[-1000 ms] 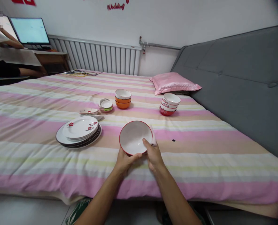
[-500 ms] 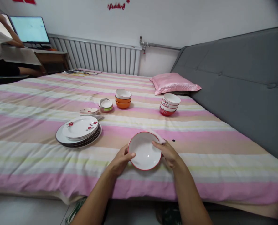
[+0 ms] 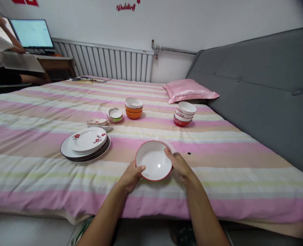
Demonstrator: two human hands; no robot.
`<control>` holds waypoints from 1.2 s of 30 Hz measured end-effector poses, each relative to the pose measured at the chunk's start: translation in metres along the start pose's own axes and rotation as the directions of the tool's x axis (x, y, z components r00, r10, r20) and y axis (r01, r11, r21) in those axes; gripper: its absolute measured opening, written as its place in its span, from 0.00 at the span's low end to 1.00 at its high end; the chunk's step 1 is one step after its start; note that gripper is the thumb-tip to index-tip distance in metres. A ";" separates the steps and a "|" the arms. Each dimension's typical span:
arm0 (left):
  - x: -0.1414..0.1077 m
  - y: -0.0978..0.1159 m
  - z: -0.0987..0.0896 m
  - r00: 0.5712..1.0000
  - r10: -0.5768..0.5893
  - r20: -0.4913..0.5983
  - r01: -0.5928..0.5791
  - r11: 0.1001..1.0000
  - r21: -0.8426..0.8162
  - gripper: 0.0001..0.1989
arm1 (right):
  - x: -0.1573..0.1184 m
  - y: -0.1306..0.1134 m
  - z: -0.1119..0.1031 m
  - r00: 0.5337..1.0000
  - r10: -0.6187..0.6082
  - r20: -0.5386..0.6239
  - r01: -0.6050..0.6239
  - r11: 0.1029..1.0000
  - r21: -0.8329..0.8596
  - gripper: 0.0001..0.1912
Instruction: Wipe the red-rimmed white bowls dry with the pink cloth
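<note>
Between my two hands is a white bowl (image 3: 153, 160) with a thin red rim, its inside tilted up toward me. My left hand (image 3: 133, 175) grips its left side, thumb over the rim. On the right edge my right hand (image 3: 179, 165) closes round the bowl, thumb inside the rim. A pale cloth (image 3: 170, 146) lies behind the bowl, at the fingers of my right hand. Left of the hands rests a stack of plates (image 3: 87, 139), the top one white with red flowers. Fingers under the bowl are hidden.
Farther back on the striped bed (image 3: 230, 177) stand orange and white stacked bowls (image 3: 134, 111), small dishes (image 3: 115, 114) and red and white bowls (image 3: 184, 114). A pink pillow (image 3: 191, 89) leans near the grey headboard (image 3: 256, 75). A person (image 3: 0, 51) sits at a desk, far left.
The bowl has shifted slightly left and up in view, tipping a little more away. Both hands keep their grip on it, and the cloth has moved along with the right hand.
</note>
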State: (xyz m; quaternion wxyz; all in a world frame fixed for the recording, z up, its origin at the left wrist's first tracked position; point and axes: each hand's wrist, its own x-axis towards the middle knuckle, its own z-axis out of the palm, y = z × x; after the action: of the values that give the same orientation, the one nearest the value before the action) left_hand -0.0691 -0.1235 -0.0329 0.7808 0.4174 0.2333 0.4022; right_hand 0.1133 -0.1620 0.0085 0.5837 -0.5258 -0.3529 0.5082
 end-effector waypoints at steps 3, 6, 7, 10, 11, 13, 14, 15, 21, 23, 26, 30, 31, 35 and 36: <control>0.001 -0.001 -0.001 0.999 -0.005 -0.032 0.004 1.000 -0.021 0.34 | 0.002 0.003 0.004 1.000 -0.017 -0.022 0.017 0.999 0.036 0.23; 0.001 -0.001 0.000 0.999 0.009 -0.052 -0.011 0.999 -0.039 0.36 | 0.002 0.006 0.006 0.999 -0.041 -0.024 0.042 0.998 0.047 0.23; 0.001 -0.001 0.001 0.998 0.014 -0.063 -0.017 0.999 -0.050 0.36 | 0.002 0.007 0.007 0.998 -0.050 -0.030 0.051 0.998 0.043 0.23; 0.001 0.000 0.003 0.994 0.005 -0.112 -0.016 0.995 -0.095 0.38 | 0.001 0.009 0.012 0.996 -0.063 -0.055 0.065 0.997 0.030 0.24; 0.001 0.000 0.003 0.991 -0.002 -0.132 -0.012 0.994 -0.109 0.38 | 0.001 0.010 0.014 0.996 -0.069 -0.061 0.071 0.997 0.032 0.24; 0.002 0.000 0.003 0.984 -0.011 -0.179 -0.013 0.991 -0.136 0.38 | 0.002 0.013 0.019 0.994 -0.092 -0.062 0.095 0.994 0.048 0.24; 0.003 0.000 0.003 0.979 -0.016 -0.204 -0.015 0.989 -0.150 0.38 | 0.003 0.015 0.020 0.992 -0.110 -0.063 0.113 0.992 0.056 0.24; 0.003 0.000 0.003 0.973 -0.020 -0.228 -0.018 0.987 -0.163 0.38 | 0.004 0.018 0.022 0.989 -0.129 -0.066 0.133 0.989 0.060 0.24; 0.006 -0.001 0.004 0.957 -0.021 -0.289 -0.046 0.974 -0.221 0.35 | 0.008 0.030 0.030 0.980 -0.188 -0.073 0.191 0.981 0.041 0.26; 0.006 -0.002 0.005 0.957 -0.014 -0.291 -0.056 0.971 -0.232 0.34 | 0.007 0.030 0.033 0.980 -0.186 -0.073 0.191 0.980 0.054 0.26; 0.007 -0.003 0.004 0.959 -0.004 -0.284 -0.067 0.968 -0.240 0.34 | 0.004 0.031 0.038 0.983 -0.171 -0.067 0.176 0.982 0.069 0.27; 0.008 -0.003 0.004 0.964 0.016 -0.265 -0.086 0.963 -0.257 0.33 | 0.001 0.030 0.044 0.980 -0.179 -0.081 0.182 0.983 0.035 0.30; 0.008 -0.003 0.005 0.964 0.016 -0.264 -0.086 0.962 -0.258 0.32 | 0.000 0.030 0.045 0.979 -0.187 -0.081 0.189 0.982 0.026 0.31; 0.008 -0.001 0.007 0.958 0.008 -0.285 -0.087 0.960 -0.265 0.32 | -0.002 0.030 0.048 0.975 -0.211 -0.073 0.211 0.977 -0.009 0.32; 0.007 0.000 0.008 0.957 0.004 -0.289 -0.086 0.959 -0.270 0.33 | -0.002 0.031 0.049 0.974 -0.215 -0.076 0.215 0.977 -0.015 0.33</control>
State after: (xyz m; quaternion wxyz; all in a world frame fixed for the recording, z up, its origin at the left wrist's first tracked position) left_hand -0.0593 -0.1210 -0.0290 0.7805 0.2457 0.2746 0.5050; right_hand 0.0597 -0.1533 -0.0114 0.6467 -0.5058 -0.3866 0.4202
